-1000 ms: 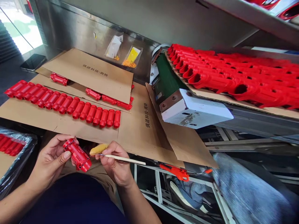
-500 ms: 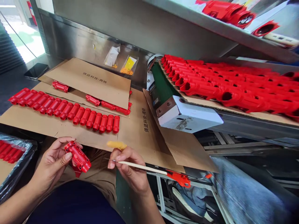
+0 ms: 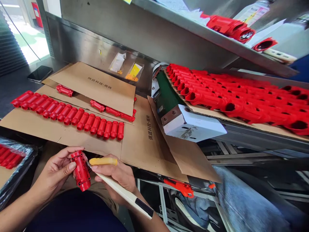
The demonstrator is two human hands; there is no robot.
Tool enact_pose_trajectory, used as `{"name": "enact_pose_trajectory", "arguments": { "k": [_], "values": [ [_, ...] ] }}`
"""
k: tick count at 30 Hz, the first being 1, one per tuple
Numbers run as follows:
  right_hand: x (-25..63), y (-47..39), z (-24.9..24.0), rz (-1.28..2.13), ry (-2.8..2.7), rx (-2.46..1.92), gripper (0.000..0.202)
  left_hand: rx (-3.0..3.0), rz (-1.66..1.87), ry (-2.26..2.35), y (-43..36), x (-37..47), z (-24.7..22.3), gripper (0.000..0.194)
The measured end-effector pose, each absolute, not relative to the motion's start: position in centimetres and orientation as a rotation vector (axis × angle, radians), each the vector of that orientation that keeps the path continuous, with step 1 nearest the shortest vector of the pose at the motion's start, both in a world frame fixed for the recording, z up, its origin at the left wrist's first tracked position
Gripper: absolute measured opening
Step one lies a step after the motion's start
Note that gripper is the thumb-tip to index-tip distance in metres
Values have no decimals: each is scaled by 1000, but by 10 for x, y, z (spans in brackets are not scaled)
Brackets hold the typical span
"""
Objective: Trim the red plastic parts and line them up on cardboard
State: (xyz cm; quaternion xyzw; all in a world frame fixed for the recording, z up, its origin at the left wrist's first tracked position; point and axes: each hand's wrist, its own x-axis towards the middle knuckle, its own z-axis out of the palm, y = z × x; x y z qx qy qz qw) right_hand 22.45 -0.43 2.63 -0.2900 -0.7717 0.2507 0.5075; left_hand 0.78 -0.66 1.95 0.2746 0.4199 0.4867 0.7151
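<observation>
My left hand [image 3: 56,170] holds a red tubular plastic housing [image 3: 82,172] between thumb and fingers, tilted, with its slotted side towards me. In my right hand [image 3: 118,177] is a slim tool with a white handle [image 3: 120,190], a dark band near its rear end and a small metal tip. That tip is at the upper right side of the housing; whether it touches cannot be made out. A yellow finger cot [image 3: 103,161] covers one fingertip of my right hand. Beyond my hands, a row of similar red housings [image 3: 80,120] lies on cardboard [image 3: 135,145].
A cardboard sheet [image 3: 96,75] partly covers more housings. To the right, a conveyor end with a white bracket [image 3: 193,124] carries many red parts [image 3: 241,96]. A metal shelf [image 3: 193,29] overhangs. A plastic-lined bin [image 3: 26,149] stands at left, a phone [image 3: 40,73] behind.
My right hand has moved left, bringing the tool's tip up to the housing. The housing has turned more upright in my left hand.
</observation>
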Motion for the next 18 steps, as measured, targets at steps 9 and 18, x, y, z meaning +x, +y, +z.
{"name": "enact_pose_trajectory", "arguments": {
  "k": [9,18],
  "values": [
    [219,-12,21,698,-1787,-740,22,735,1128,971,-9,7,15,39],
    [215,-14,17,655,-1761,-750,21,792,1141,989,-12,5,11,38]
  ]
}}
